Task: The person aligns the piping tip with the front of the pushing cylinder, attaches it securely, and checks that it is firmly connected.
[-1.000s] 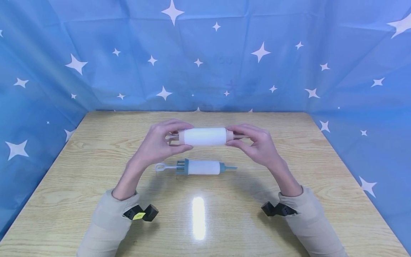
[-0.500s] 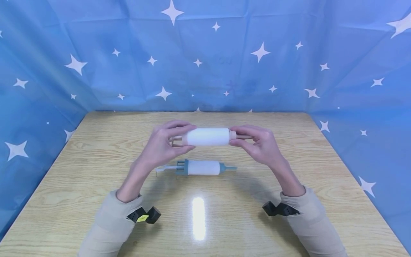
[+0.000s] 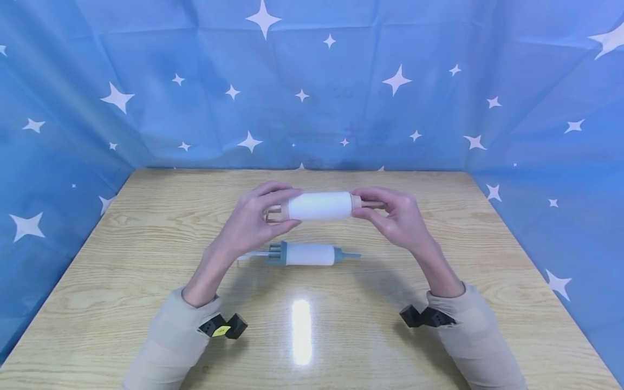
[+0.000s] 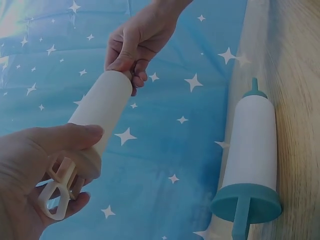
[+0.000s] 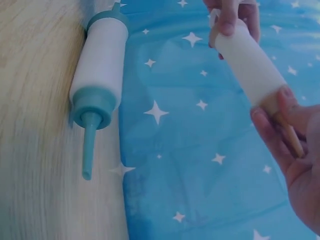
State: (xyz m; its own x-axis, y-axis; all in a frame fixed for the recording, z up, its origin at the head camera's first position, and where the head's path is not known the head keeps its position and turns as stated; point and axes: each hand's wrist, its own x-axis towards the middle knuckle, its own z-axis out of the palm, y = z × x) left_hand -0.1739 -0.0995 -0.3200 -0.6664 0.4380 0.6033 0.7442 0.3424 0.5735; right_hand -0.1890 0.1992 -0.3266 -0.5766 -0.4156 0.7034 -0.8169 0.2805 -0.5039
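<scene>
A white nozzle bottle [image 3: 319, 206] with beige ends is held level above the table, between both hands. My left hand [image 3: 253, 219] grips its left end, thumb and fingers on opposite sides. In the left wrist view, a pale looped handle [image 4: 59, 192] sticks out of that end beside the palm. My right hand [image 3: 394, 218] pinches the beige collar [image 5: 270, 102] at the other end, and the thin beige nozzle [image 5: 292, 140] points into its palm. A second nozzle bottle [image 3: 309, 254], white with teal ends, lies on its side nearer the person.
The wooden table [image 3: 390, 346] carries a bright light reflection near its front. A blue curtain [image 3: 312, 65] with white stars hangs behind it and along both sides. Small black cameras are strapped over both pale sleeves [image 3: 168, 341].
Both hands have shifted slightly to the right with the beige-ended bottle, the left hand more than the right. The teal-ended bottle has stayed in place.
</scene>
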